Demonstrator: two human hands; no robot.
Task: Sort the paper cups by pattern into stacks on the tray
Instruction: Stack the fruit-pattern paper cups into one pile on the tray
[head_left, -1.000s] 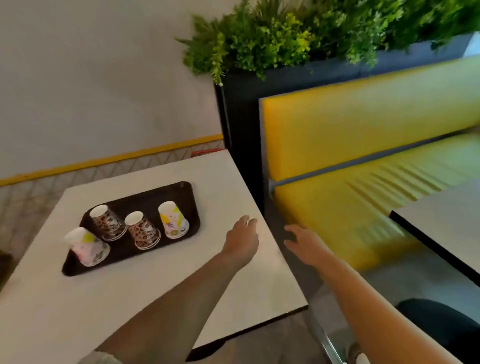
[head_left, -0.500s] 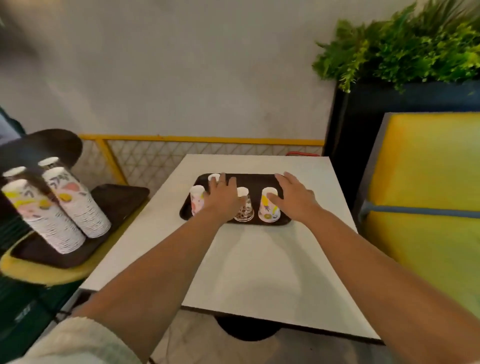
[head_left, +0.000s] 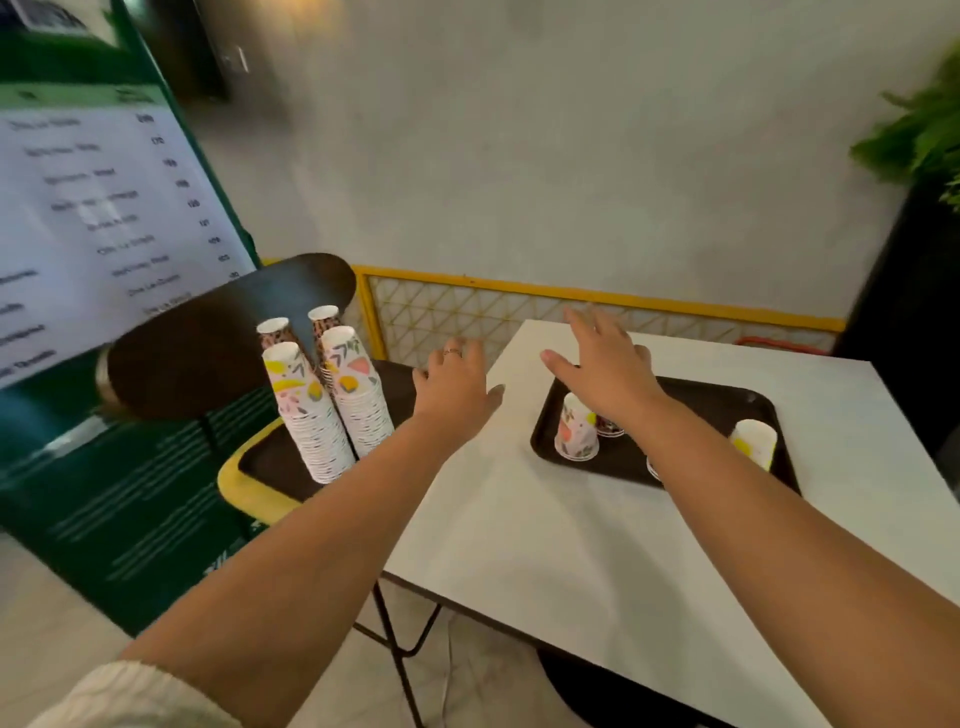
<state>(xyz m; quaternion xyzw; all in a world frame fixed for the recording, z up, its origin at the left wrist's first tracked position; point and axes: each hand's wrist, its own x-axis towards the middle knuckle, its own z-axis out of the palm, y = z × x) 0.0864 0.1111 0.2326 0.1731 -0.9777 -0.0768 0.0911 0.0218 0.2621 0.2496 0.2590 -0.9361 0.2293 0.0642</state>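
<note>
View: the head camera is swinging left compared with half a second ago, so the tall cup stacks (head_left: 332, 410) on the side tray (head_left: 260, 462) are now sitting large at centre left, and the table tray (head_left: 670, 457) is sliding to the right of the frame.
Left hand: the left hand (head_left: 454, 387) is leaving the table tray, where it was hovering a moment back, and is now reaching past the table edge toward the stacks; fingers apart and straight, holding nothing.
Right hand: the right hand (head_left: 605, 371) is hovering over the table tray's far left corner, fingers spread, gripping nothing.
Cups on tray: a floral cup (head_left: 575, 427) is standing upside down at the tray's near left, a dark-patterned cup (head_left: 609, 427) just behind it under the wrist, a yellow-spotted cup (head_left: 756, 442) at the right; another is peeking out under the forearm.
Table: the white table (head_left: 597, 540) is carrying the tray.
Meaning: sorting looks barely begun; the person seems to be turning to the tall stacks for more cups.
</note>
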